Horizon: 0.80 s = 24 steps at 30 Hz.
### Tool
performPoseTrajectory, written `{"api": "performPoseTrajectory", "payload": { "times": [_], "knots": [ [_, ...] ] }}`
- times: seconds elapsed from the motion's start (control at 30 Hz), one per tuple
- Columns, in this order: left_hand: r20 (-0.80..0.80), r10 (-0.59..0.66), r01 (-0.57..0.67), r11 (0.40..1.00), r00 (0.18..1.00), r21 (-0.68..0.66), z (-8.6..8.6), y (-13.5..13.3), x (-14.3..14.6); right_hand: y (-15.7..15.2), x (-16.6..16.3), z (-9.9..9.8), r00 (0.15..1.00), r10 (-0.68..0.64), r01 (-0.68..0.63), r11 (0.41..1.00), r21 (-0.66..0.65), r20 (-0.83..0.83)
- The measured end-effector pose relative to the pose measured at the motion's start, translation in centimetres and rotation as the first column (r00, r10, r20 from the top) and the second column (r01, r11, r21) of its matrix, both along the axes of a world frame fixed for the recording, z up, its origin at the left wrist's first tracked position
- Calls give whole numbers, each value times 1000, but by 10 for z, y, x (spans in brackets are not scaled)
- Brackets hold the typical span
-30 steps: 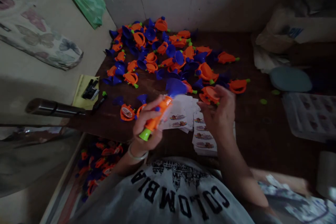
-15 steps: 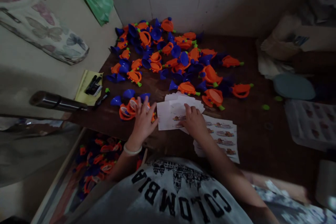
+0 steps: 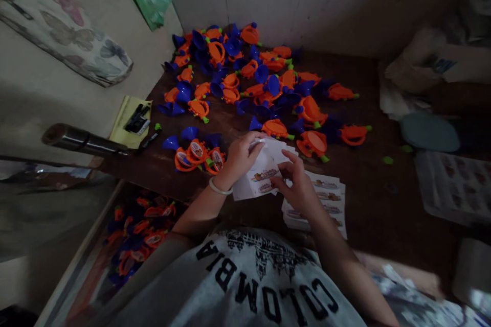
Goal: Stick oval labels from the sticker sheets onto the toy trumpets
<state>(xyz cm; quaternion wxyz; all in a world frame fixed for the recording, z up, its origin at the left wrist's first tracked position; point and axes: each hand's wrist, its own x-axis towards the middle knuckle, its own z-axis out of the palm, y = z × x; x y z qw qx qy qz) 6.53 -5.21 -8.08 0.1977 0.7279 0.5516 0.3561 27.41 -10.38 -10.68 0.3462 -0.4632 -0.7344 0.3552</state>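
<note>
Left hand (image 3: 241,156) closed on a white sticker sheet (image 3: 258,180), thumb and fingers clamped on its far edge, sheet lifted just off the counter (image 3: 368,199). Bracelet (image 3: 218,188) on that wrist. Right hand (image 3: 299,188) narrow, fingers curled, tips on the sheet's right edge. Grip or plain contact there: couldn't tell.

Under and right of the right hand: stack of sticker sheets (image 3: 330,195) lay flat on the counter, fanned a bit, printed rows showing.

Just left of the left hand: three orange toys (image 3: 197,153) sat bunched together, touching, each with a round sticker face up, blue funnels behind them.

Further out, a loose pile of orange and blue toys (image 3: 253,74) covered the counter's far-left part up to the wall, nothing holding it in.

Containers:
- Box (image 3: 82,271) on the floor below the counter's left edge held more orange and blue toys, jumbled, some with stickers on.
- Tray (image 3: 452,186) at the counter's right edge had rows of compartments, one dark spot in each; too blurred to identify.

Round teal lid (image 3: 428,133) lay beyond the tray. Yellow pad (image 3: 130,120) and metal tube (image 3: 80,140) sat off the counter's left corner.
</note>
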Motion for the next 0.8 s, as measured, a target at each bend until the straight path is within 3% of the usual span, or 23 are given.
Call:
{"api": "performPoseTrajectory", "payload": {
  "times": [0.13,0.27,0.47,0.67,0.8],
  "knots": [
    [132,-25,15,997,991,75,22,-1,3,-10,5,19,993,-3,17,993,120,-119],
    [137,-124,117,992,983,55,41,-7,8,-15,6,38,999,-38,47,945,323,-34],
    [210,-210,192,976,955,105,56,-20,15,-22,8,60,996,-69,45,926,375,51],
    [139,-138,141,990,981,-14,62,-22,20,-22,8,66,995,-100,82,872,483,10],
    [103,-96,99,995,990,-21,67,-23,20,-23,7,62,993,-95,120,828,548,-74]
  ]
}}
